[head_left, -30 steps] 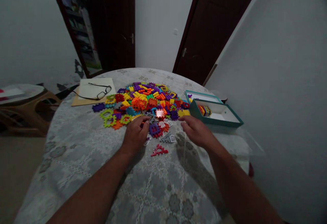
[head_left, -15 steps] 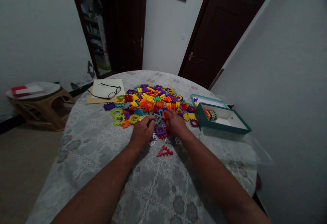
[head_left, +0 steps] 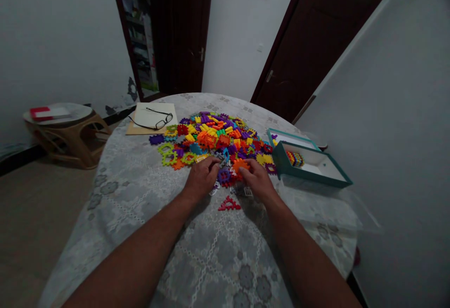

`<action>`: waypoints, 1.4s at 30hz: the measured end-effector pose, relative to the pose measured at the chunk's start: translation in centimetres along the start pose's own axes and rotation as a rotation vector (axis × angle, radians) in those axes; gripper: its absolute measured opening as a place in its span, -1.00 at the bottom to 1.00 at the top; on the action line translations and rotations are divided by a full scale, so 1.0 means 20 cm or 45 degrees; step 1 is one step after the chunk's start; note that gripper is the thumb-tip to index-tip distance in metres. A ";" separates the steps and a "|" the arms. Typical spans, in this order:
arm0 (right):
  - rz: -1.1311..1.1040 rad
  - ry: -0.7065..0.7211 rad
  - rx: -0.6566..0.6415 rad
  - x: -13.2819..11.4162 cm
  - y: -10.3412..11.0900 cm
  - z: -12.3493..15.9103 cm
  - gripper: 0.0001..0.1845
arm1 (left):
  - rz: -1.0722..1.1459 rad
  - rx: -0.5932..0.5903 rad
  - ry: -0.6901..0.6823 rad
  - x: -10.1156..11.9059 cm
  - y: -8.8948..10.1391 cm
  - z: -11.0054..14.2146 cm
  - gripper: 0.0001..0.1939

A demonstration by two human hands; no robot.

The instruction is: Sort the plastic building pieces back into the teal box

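Note:
A heap of colourful interlocking plastic building blocks covers the middle of the table. At its near edge my right hand pinches an orange notched block between thumb and fingers. My left hand is closed, its fingertips on a grey building block. Between the hands lies a purple square block with an open centre, with red pieces beside it. Closer to me, a red triangular block rests alone on the cloth. A small white window-like piece lies by my right wrist.
An open green box holding a row of coloured pieces stands at the right, its lid behind it. Black-framed glasses lie on a paper pad at the left. Clear plastic spreads in front of the box.
My right hand has drawn back slightly to the right, with the orange block now plainly showing in its fingers. My left hand stays by the grey pieces. The whole view has shifted a little.

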State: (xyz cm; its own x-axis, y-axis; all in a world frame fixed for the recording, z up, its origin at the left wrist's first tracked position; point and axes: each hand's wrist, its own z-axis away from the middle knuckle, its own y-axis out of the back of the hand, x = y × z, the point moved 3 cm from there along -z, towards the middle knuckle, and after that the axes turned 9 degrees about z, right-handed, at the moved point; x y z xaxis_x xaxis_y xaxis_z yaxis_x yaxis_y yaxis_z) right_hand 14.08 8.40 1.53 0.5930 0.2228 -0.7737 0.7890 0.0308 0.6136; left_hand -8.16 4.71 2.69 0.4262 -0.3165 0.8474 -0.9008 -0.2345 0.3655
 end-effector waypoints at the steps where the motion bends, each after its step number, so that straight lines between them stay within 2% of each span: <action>1: -0.058 -0.009 -0.031 -0.01 -0.01 0.02 -0.53 | 0.000 -0.002 0.007 0.00 0.00 0.00 -0.68; 4: -0.056 0.060 -0.081 -0.05 -0.05 0.07 -0.56 | 0.009 -0.019 0.033 0.01 0.00 0.01 -0.69; 8: 0.015 0.236 -0.156 -0.12 -0.08 0.12 -0.54 | 0.115 -0.193 0.030 0.04 -0.03 0.03 -0.72; 11: -0.023 0.248 -0.173 -0.13 -0.09 0.14 -0.50 | 0.253 -0.269 0.081 0.04 -0.04 0.04 -0.64; 14: 0.041 0.203 -0.050 -0.09 -0.10 0.12 -0.49 | 0.366 -0.144 0.235 0.02 -0.01 0.02 -0.60; 17: 0.353 0.388 0.068 -0.08 -0.12 0.11 -0.47 | 0.482 0.023 0.345 -0.01 0.03 -0.01 -0.62; 20: 0.660 0.533 0.016 -0.09 -0.16 0.11 -0.41 | 0.660 0.075 0.480 -0.05 0.03 -0.02 -0.55; 25: 0.863 0.458 -0.040 -0.11 -0.18 0.10 -0.52 | 0.813 0.079 0.569 -0.10 -0.02 -0.02 -0.55; 30: 0.844 0.432 0.028 -0.10 -0.13 0.11 -0.54 | 0.853 0.101 0.624 -0.10 -0.03 -0.01 -0.67; 35: 0.637 0.455 0.243 -0.11 -0.06 0.12 -0.55 | 0.945 0.078 0.674 -0.06 -0.03 0.00 -0.64; 38: 0.562 0.555 0.260 -0.14 -0.07 0.14 -0.53 | 1.062 -0.044 0.671 -0.03 -0.05 0.01 -0.60; 42: 0.537 0.635 0.164 -0.17 -0.13 0.16 -0.54 | 1.070 -0.192 0.686 -0.01 -0.08 0.03 -0.47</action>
State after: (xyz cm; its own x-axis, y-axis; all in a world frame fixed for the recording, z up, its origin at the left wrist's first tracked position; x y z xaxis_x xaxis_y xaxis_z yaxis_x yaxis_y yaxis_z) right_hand 10.48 4.49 2.00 0.7340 0.6156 -0.2868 0.5370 -0.2677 0.8000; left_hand -6.83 4.60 1.73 -0.4121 0.1404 0.9002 -0.9090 0.0040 -0.4168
